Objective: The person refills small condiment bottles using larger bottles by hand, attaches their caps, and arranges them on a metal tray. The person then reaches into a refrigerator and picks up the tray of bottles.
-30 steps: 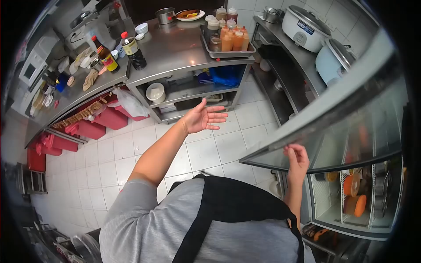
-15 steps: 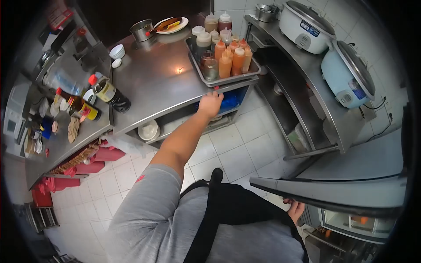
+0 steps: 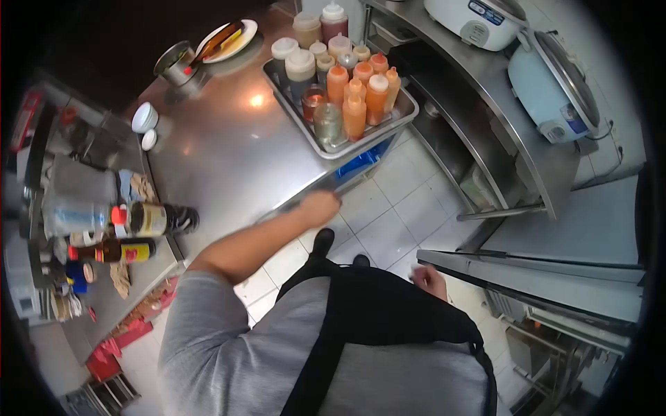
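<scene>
My left hand (image 3: pixel 320 209) is closed in a loose fist over the front edge of the steel counter (image 3: pixel 229 163), blurred; what it holds, if anything, is hidden. Further right, my right hand (image 3: pixel 430 281) has curled fingers beside the edge of the fridge door (image 3: pixel 527 281), apart from it; its fingertips are blurred. Ahead of my left hand, a metal tray (image 3: pixel 326 154) holds several squeeze bottles with orange, dark and pale sauces, and a glass jar (image 3: pixel 328 123).
A white plate (image 3: pixel 250 33) with food and a steel pot (image 3: pixel 175 64) stand at the counter's back. Small white bowls (image 3: pixel 144 118) and dark sauce bottles (image 3: pixel 149 219) are at left. Two rice cookers (image 3: pixel 551 87) sit on the right shelf.
The view has turned and moved closer to the counter. My right hand has left the fridge door, which has swung nearly closed. My left hand has gone from spread fingers to a fist.
</scene>
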### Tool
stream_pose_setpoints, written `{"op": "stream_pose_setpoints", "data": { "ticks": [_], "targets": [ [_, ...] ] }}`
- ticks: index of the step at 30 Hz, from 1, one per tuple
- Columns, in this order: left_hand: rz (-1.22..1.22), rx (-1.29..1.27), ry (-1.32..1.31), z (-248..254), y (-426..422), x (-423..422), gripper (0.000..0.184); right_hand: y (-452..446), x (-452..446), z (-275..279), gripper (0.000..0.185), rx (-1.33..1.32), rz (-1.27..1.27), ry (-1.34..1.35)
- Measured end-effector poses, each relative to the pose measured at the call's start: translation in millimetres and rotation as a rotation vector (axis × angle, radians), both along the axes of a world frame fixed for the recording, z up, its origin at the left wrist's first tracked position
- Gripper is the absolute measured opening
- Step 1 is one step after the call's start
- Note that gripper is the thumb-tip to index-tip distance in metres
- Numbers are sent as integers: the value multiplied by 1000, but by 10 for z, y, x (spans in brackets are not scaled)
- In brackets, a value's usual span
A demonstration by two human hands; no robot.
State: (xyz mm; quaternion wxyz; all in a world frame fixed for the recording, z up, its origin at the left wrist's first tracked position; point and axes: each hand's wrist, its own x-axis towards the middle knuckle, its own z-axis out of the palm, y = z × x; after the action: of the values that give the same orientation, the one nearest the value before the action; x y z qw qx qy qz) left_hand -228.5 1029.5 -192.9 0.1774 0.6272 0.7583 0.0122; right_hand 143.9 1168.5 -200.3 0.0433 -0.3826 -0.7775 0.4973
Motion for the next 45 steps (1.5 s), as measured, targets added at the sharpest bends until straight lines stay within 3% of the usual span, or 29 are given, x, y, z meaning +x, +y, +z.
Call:
{"op": "stream_pose_setpoints", "data": {
  "ticks": [1,2,4,6,10,11,12,13,14,17,19,21,25,29,30,31,33,35,37,39,42,45],
  "targets": [
    [-2,-94,-214,31,-125,33,17,91,-514,82,25,-251,-12,140],
    [18,-24,-171,29,-236,59,18,141,-1036,212,33,-419,-33,221],
    [-57,101,-180,153,-239,-214,20,297,-2027,190,42,-609,-185,436],
    [-250,192,-308,637,-169,-633,20,451,-2882,364,51,-671,-397,610],
    [533,914,-456,1491,89,-1651,4,534,-3643,296,66,-554,-688,561],
    [507,1207,-641,1355,263,-2200,4,522,-3687,241,67,-500,-686,554],
    [613,1291,-605,1239,433,-2816,8,519,-3705,195,68,-441,-681,547],
    [652,1284,-517,1218,624,-3228,11,526,-3703,167,69,-381,-675,534],
    [742,1220,-858,1185,828,-3550,18,481,-3677,179,66,-329,-712,583],
    [708,794,-547,516,1230,-4512,17,416,-3499,110,63,-236,-725,548],
    [817,425,-1158,255,1282,-4637,15,375,-3421,135,62,-241,-768,531],
    [859,145,-1266,-313,1265,-5031,38,326,-3415,307,63,-273,-813,557],
    [812,184,-1480,-594,1194,-5156,26,181,-3409,503,60,-323,-985,593],
    [1026,335,-1365,263,1139,-4151,25,126,-3456,623,56,-211,-1127,572],
    [995,393,-1418,-732,1027,-4971,29,144,-3438,631,52,-149,-1119,508],
    [1047,366,-1352,322,1106,-4063,25,149,-3434,669,48,-170,-1114,513],
    [1099,262,-1458,-115,1135,-4347,24,140,-3444,743,43,-206,-1113,526],
    [1039,242,-1379,43,1082,-4240,23,123,-3459,857,41,-268,-1127,615],
    [957,212,-1459,-45,1028,-4267,20,87,-3459,908,44,-234,-1161,554],
    [919,193,-1434,135,1017,-4164,19,-5,-3421,1019,45,-215,-1179,482],
    [1055,54,-1438,550,1106,-3943,17,-152,-3416,1172,47,-192,-1229,427],
    [997,-38,-1434,809,1238,-3866,14,-252,-3640,1757,51,-191,-1362,333]
  ]
}}
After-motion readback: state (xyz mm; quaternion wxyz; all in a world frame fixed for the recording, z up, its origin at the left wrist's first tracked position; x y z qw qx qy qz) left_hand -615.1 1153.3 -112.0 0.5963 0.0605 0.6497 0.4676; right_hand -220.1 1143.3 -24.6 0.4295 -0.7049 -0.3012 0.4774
